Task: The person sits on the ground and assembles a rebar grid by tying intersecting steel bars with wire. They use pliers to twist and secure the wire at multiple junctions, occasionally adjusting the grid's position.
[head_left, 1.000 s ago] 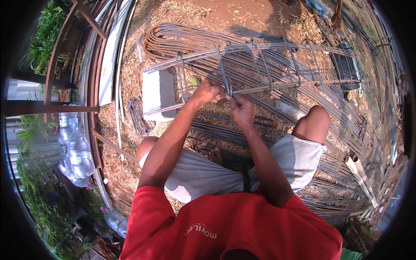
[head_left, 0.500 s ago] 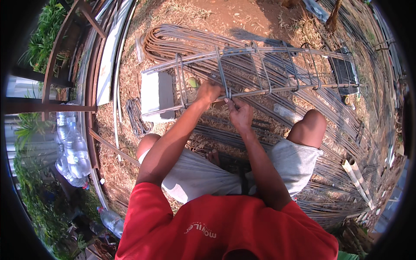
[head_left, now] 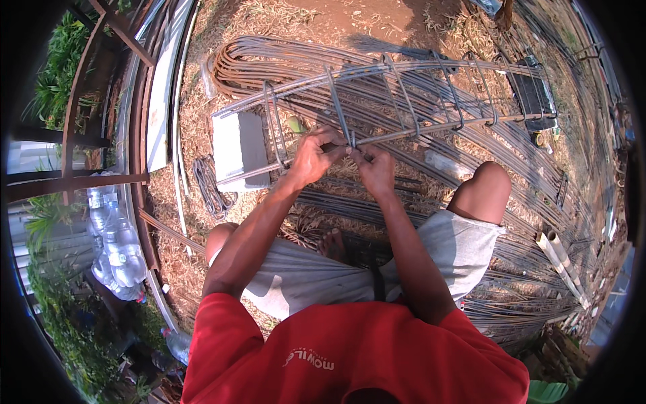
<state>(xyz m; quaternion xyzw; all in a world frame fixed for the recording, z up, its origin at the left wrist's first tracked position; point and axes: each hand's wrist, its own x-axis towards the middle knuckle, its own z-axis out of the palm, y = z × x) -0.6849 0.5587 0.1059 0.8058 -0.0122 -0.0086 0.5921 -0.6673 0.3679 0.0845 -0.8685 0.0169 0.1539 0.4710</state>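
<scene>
A long rebar cage [head_left: 441, 126] of parallel steel bars with square stirrups lies across in front of me. At its near lower bar, where a stirrup [head_left: 337, 104] meets that bar, my two hands come close together. My left hand [head_left: 311, 156] has its fingers curled in at the left of this joint. Just to its right, my right hand [head_left: 377, 168] pinches with thumb and forefinger beneath the bar. Whatever sits between the fingertips is too small to make out.
A pale block [head_left: 229, 149] supports the cage's left end, a dark block [head_left: 535, 101] its right. Bent rebar [head_left: 262, 57] lies beneath. A bundle of small steel loops [head_left: 205, 182] is left, plastic bottles [head_left: 118, 242] farther left, bamboo pieces [head_left: 562, 269] at right.
My left hand has shifted slightly left and down, its wrist turned and its fingers more curled. My right hand stays close to the same joint. The whole view has moved slightly.
</scene>
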